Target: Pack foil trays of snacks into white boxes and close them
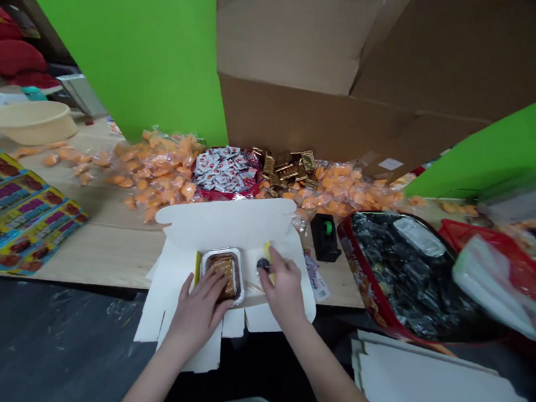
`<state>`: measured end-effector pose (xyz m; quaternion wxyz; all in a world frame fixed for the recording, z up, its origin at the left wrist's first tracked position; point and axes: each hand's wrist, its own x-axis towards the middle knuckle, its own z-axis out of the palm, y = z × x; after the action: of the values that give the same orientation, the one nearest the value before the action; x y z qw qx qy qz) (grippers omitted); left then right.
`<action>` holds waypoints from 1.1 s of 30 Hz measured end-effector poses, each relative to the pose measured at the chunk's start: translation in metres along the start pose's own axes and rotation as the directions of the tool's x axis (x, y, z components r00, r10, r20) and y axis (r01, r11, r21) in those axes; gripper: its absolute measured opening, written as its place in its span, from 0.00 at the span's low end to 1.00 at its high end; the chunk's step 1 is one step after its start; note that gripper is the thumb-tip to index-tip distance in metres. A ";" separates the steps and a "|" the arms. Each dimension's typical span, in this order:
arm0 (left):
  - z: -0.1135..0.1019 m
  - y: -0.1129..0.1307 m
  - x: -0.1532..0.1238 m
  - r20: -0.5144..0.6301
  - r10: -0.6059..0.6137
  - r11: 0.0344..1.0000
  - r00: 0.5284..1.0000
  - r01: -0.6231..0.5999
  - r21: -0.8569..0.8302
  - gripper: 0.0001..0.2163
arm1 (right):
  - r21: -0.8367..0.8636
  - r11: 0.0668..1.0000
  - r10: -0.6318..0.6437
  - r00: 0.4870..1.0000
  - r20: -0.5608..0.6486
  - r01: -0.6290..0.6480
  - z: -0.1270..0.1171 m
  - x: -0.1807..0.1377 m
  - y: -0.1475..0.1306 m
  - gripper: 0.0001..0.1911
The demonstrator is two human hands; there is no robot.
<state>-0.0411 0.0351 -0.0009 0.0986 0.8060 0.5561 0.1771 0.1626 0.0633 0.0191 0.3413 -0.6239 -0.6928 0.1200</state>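
Observation:
An open white carton [228,222] lies at the table's near edge, lid flap raised toward the back. Inside it sits a clear-wrapped tray of brown snack bars [223,271]. My left hand [200,307] rests flat on the near side of that tray, fingers spread over it. My right hand [283,287] is to the tray's right, fingers pinched on a small dark round piece [263,264] with something yellow beside it.
Heaps of orange wrapped sweets [158,166], red-white packets [226,169] and gold packets [285,164] lie behind the carton. A black tape dispenser [325,236] and a red tray of dark wrapped pieces [403,269] stand right. Printed flat boxes [9,209] lie left; a big cardboard box [354,77] looms behind.

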 end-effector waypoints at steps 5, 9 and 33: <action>0.002 -0.007 0.000 0.099 0.112 0.980 0.989 -0.126 0.154 0.21 | -0.215 0.964 -0.143 0.987 0.077 0.157 -0.018 -0.002 0.046 0.13; 0.002 -0.021 0.002 0.072 0.214 0.953 0.974 -0.225 0.203 0.22 | -0.332 0.926 0.249 0.953 0.172 -0.182 -0.044 0.017 0.115 0.14; -0.034 -0.168 0.224 -0.220 -0.278 0.920 0.935 0.193 -0.341 0.08 | 0.073 0.984 -0.145 0.970 -0.193 0.162 -0.026 -0.021 0.094 0.17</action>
<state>-0.1274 0.3032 0.0100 0.1712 0.6757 0.6227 0.3556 0.2516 0.0545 -0.0244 0.4403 -0.5611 -0.6979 0.0648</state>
